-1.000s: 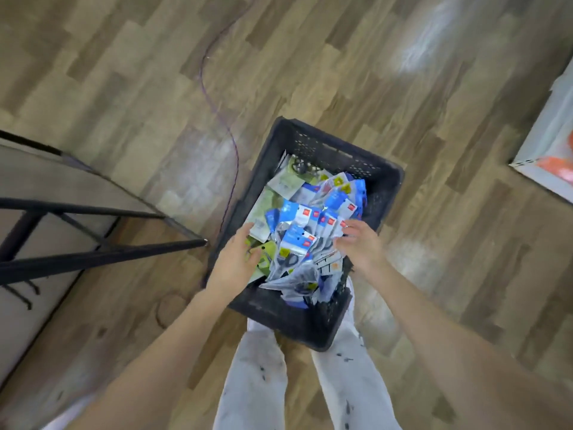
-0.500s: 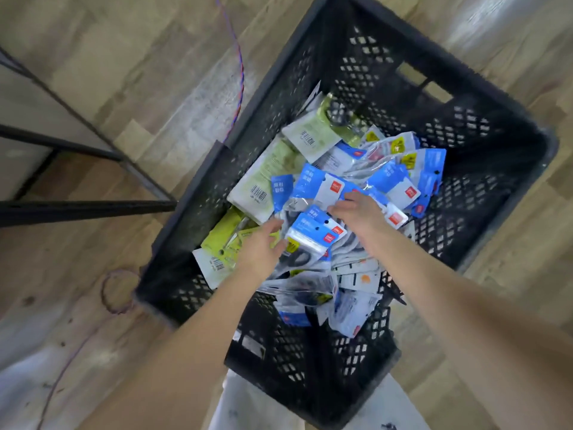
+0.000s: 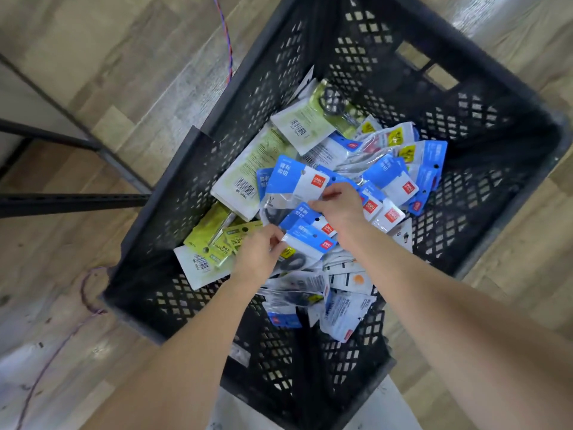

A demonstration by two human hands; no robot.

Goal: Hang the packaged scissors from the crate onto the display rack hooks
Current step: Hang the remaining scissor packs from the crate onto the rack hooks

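A black perforated crate [image 3: 192,156] stands on the floor, filled with several packaged scissors with blue-and-white and green cards. Both my hands are inside it over the pile. My left hand [image 3: 259,257] pinches the left edge of a blue-topped scissors pack [image 3: 310,242] near the pile's middle. My right hand [image 3: 339,209] grips the blue packs just above it, fingers curled on a large blue pack [image 3: 294,181]. Green packs [image 3: 217,234] lie at the left of the pile. No display hooks are in view.
Black metal bars of a rack frame [image 3: 71,201] run along the left, beside the crate. A purple cord [image 3: 228,41] trails across the wooden floor behind and left of the crate. My light trousers show below the crate.
The camera has dropped much closer to the crate. Both hands went from the pile's edges into its middle and took hold of blue packs.
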